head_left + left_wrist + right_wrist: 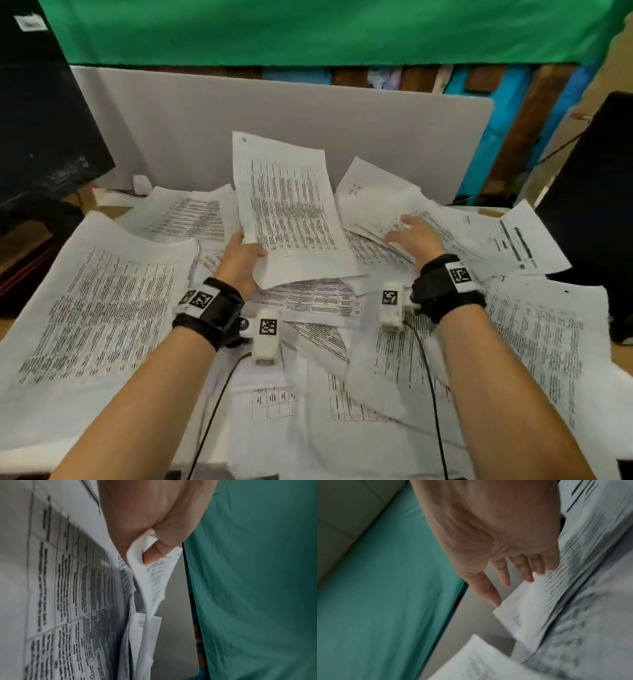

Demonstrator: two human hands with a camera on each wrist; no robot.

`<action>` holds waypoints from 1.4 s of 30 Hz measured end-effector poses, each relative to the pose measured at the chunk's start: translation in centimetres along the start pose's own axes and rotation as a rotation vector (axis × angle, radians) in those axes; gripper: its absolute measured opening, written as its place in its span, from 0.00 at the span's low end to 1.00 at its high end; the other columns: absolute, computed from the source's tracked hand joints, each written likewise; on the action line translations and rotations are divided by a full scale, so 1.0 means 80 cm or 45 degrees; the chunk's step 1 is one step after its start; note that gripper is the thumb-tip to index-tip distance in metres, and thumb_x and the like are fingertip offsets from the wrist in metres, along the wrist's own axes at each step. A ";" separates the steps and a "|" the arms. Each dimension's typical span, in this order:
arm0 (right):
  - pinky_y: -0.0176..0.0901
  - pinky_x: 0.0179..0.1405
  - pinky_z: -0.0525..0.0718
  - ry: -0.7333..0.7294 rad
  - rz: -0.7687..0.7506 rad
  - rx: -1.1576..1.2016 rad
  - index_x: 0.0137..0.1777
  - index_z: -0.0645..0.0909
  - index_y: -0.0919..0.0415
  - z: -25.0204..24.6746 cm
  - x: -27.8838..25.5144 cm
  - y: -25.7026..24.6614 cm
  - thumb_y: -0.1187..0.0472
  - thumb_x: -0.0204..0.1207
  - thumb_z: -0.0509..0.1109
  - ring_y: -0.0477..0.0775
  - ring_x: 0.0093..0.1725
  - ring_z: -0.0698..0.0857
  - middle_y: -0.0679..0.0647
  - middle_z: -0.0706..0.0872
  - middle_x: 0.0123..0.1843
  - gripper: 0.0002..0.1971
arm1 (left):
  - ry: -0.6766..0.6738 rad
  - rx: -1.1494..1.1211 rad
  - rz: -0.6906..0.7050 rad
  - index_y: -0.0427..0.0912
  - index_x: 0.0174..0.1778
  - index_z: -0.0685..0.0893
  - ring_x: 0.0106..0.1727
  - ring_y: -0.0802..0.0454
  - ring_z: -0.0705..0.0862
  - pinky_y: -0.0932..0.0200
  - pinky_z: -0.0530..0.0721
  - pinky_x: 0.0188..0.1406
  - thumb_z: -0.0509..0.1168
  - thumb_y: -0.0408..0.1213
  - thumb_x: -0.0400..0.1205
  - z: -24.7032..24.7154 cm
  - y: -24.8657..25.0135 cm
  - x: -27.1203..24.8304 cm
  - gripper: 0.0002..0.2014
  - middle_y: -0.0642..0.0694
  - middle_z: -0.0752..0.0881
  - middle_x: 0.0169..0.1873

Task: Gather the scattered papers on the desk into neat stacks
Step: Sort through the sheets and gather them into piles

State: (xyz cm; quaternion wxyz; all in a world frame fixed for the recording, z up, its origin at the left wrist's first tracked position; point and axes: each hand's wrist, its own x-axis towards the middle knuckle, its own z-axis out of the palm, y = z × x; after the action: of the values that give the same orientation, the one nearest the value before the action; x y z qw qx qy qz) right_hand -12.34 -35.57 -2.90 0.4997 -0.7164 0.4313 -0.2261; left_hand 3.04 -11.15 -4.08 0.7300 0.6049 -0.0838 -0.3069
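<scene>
**Right hand is closest to the next sheet, left hand's already busy**

So the left hand (244,257) is pinching a printed sheet (291,209) by its lower left edge, thumb on the front and fingers curled behind. The left wrist view shows the paper's edge crumpled in that pinch. The sheet stands tilted up off the pile, long axis running away from the person toward the grey divider panel (308,113).

The right hand (412,238) is flat with fingers spread and straight, palm down, holding nothing, resting on or just over a loose sheet (373,192) at the far right of the mess. In the right wrist view the fingertips (529,578) touch that paper's edge, though it's blurry.

The relation that matters, I think: that loose sheet lies straight ahead of the right hand and to the right of the held one, its far corner pointing at the divider. So the right hand is the nearer one to slide it left under the held sheet.

The rest of the scattered papers (102,308) cover the desk (621,356) all around both arms, no stack yet.
</scene>
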 end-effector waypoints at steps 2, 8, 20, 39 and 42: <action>0.58 0.80 0.65 -0.021 0.171 -0.586 0.85 0.60 0.58 -0.010 0.030 0.018 0.63 0.68 0.79 0.64 0.82 0.66 0.59 0.66 0.83 0.46 | -0.035 0.052 -0.038 0.41 0.60 0.74 0.49 0.42 0.84 0.45 0.84 0.45 0.50 0.17 0.81 0.010 -0.009 0.007 0.19 0.41 0.83 0.52; 0.57 0.73 0.77 -0.165 0.176 -1.128 0.77 0.73 0.68 -0.013 0.053 0.031 0.66 0.80 0.67 0.66 0.74 0.77 0.65 0.76 0.76 0.25 | -0.154 0.096 -0.220 0.37 0.63 0.80 0.47 0.42 0.88 0.44 0.88 0.45 0.58 0.25 0.84 0.005 -0.042 0.035 0.13 0.36 0.86 0.56; 0.44 0.77 0.70 -0.349 -0.405 -0.236 0.67 0.85 0.63 0.118 -0.039 -0.059 0.74 0.81 0.61 0.55 0.73 0.79 0.58 0.84 0.71 0.19 | -0.154 0.010 -0.155 0.38 0.69 0.72 0.50 0.37 0.84 0.46 0.83 0.41 0.44 0.12 0.74 0.001 -0.057 0.045 0.30 0.35 0.83 0.54; 0.71 0.80 0.57 0.366 0.402 -0.650 0.78 0.69 0.39 -0.053 0.075 0.127 0.64 0.67 0.67 0.69 0.81 0.63 0.56 0.71 0.80 0.38 | 0.002 0.405 0.121 0.40 0.55 0.83 0.56 0.42 0.86 0.43 0.83 0.62 0.71 0.25 0.77 0.000 -0.064 0.043 0.13 0.42 0.87 0.54; 0.59 0.73 0.74 0.607 0.280 -0.417 0.69 0.83 0.51 -0.054 0.062 0.120 0.56 0.77 0.66 0.68 0.71 0.77 0.60 0.82 0.72 0.20 | 0.018 0.403 0.160 0.39 0.54 0.82 0.50 0.41 0.86 0.44 0.83 0.57 0.62 0.24 0.82 0.001 -0.062 0.042 0.10 0.41 0.87 0.48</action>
State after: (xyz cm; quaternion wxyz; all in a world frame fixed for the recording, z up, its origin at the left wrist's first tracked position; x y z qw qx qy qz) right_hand -16.78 -43.25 -10.47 0.2838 -0.6633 0.6419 -0.2597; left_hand 4.00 -13.45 -9.56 0.6440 0.7079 -0.1638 -0.2393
